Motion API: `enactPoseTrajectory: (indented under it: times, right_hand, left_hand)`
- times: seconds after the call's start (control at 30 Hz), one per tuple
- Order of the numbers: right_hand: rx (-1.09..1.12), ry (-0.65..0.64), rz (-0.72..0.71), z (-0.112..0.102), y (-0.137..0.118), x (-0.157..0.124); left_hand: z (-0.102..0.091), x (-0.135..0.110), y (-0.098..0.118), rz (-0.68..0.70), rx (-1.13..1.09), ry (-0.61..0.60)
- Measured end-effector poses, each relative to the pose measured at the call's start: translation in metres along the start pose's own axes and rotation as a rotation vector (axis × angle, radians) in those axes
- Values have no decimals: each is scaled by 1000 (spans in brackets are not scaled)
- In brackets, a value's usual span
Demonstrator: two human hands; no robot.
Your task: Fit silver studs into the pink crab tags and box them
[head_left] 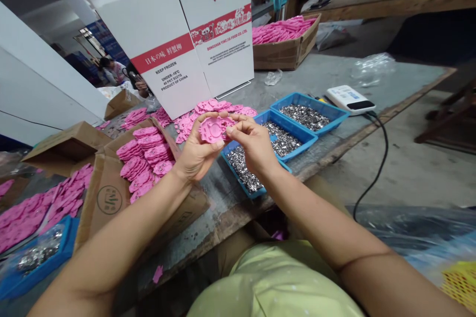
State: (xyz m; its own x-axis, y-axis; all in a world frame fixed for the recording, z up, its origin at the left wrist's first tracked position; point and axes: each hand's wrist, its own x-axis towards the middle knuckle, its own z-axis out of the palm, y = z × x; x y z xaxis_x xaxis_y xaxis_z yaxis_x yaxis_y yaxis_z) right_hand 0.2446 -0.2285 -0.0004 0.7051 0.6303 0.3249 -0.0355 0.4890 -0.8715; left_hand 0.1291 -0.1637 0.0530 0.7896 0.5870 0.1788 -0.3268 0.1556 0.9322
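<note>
A pink molded plastic piece point(212, 130) with a round recess is held up over the table between both hands. My left hand point(199, 151) grips it from the left, its thumb along the lower edge. At the piece's right end, the thumb and fingers of my right hand point(253, 143) are pinched together; any small part between them is hidden. Just beyond and below that hand are blue trays of small shiny metal parts, among them a near tray point(243, 171), a middle tray point(288, 138) and a far tray point(307, 113). Loose pink pieces point(186, 126) lie behind my left hand.
Left of my hands, a cardboard box point(97, 203) holds stacked pink pieces. White printed cardboard point(178, 39) stands upright behind. A white scale point(349, 99) with a black cable point(385, 151) sits at right. Another pink-filled box point(282, 62) is farther back. People are partly visible at far left.
</note>
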Motion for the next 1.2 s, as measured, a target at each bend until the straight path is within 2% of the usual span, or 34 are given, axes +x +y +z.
enactPoseTrajectory:
  times: [0.3,0.5,0.77,0.87,1.03,1.2]
  right_hand:
    - [117,40,67,2,0,0]
    - [59,78,52,7,5,-3]
    - [-74,72,-49,10,15,-6]
    - [-23,48,-6,9,19,-4]
    - [48,12,35,3,23,-1]
    - [-98,39,32,-29,27,15]
  left_hand:
    - [-4,0,-3,33,46,-20]
    - [-4,1,-4,59,72,3]
    - [-5,2,-4,78,69,15]
    - [-4,3,-3,39,42,36]
    - [-4,5,1,-111,-39,135]
    - [-8,7,1,-197,-33,195]
